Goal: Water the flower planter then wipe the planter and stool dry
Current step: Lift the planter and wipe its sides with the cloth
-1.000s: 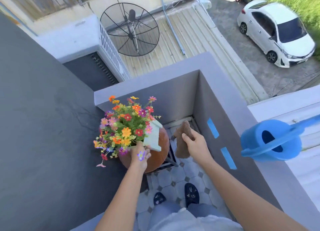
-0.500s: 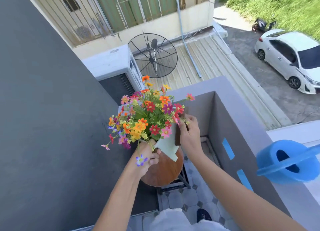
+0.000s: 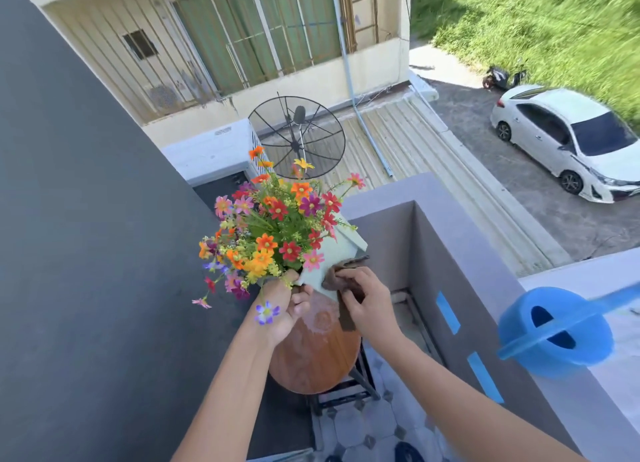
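Note:
A pale green planter (image 3: pixel 337 253) full of bright mixed flowers (image 3: pixel 277 233) is lifted and tilted above the round brown wooden stool (image 3: pixel 311 354). My left hand (image 3: pixel 284 305) grips the planter's near lower corner under the blooms. Pressed against the planter's side is a brown cloth (image 3: pixel 341 281), held in my right hand (image 3: pixel 369 304). Wet patches show on the stool's seat just under the planter.
A blue watering can (image 3: pixel 554 333) rests on the grey balcony wall (image 3: pixel 460 253) at right, near blue tape strips. A dark wall fills the left side. Tiled floor (image 3: pixel 360 427) lies below, the stool's dark metal legs on it. Beyond are a satellite dish and a parked white car.
My left hand has raised the planter off the stool and higher in view. My right hand brought the cloth from beside the stool up onto the planter's side.

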